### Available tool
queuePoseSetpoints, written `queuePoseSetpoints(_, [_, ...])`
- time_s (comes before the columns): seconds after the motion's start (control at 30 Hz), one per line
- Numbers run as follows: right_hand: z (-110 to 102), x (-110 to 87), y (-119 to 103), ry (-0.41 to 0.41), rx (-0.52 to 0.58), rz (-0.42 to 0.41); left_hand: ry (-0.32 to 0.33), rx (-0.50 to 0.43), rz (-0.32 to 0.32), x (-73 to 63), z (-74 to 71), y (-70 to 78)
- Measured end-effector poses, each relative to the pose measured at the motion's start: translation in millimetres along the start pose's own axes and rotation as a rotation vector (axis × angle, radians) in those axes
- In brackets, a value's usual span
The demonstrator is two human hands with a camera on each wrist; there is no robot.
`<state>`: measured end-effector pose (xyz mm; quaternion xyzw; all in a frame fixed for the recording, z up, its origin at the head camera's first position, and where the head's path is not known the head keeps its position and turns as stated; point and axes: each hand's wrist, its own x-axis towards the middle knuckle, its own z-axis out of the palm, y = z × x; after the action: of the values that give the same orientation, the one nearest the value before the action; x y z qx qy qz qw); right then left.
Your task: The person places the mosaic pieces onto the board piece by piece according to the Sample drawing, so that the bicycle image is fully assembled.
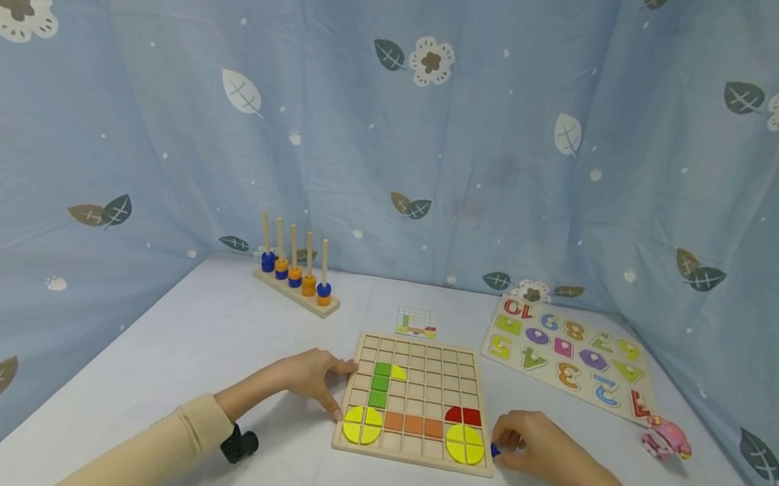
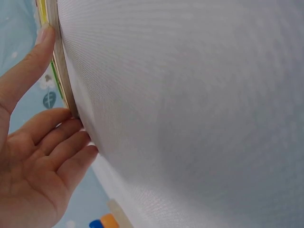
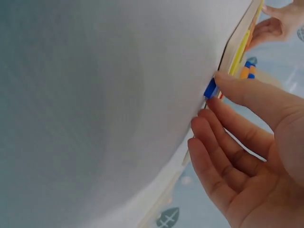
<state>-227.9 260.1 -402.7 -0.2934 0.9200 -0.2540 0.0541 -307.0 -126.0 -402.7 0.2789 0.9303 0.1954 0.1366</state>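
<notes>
A wooden grid board lies on the table with green squares, yellow discs made of quarter pieces, orange squares and red pieces in its cells. At its left edge my left hand rests its spread thumb and fingertips against the wooden side, which the left wrist view shows close up. Beside the lower right edge, my right hand pinches a small blue piece between thumb and index finger. The other right fingers are loosely bent, their tips near the table.
Behind the board lies a small pattern card. A peg stand with blue and orange rings stands back left. To the back right is a number and shape puzzle board, with a pink toy by its near corner. A blue curtain hangs behind.
</notes>
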Motion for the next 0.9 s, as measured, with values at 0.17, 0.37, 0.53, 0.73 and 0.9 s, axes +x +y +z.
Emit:
queuePoseSetpoints(0.17, [1, 0.9, -1, 0.021, -0.015, 0.007, 0.001, 0.0, -0.001, 0.0, 0.1, 0.3])
queuePoseSetpoints(0.37, [1, 0.1, 0, 0.027, -0.033, 0.024, 0.001, -0.001, -0.002, 0.7, 0.0, 0.0])
queuePoseSetpoints(0.53, [-2, -1.1, -1, 0.064, -0.084, 0.044, 0.001, 0.001, 0.004, 0.9, -0.1, -0.5])
queuePoseSetpoints(0.73, [-7, 2.3, -6, 0.108, -0.144, 0.012, 0.001, -0.004, 0.006, 0.4, -0.6, -0.7])
queuePoseSetpoints(0.9, [-10, 7.4, -16, 0.114, -0.146, -0.037, -0.003, -0.009, 0.0, 0.3, -0.2, -0.8])
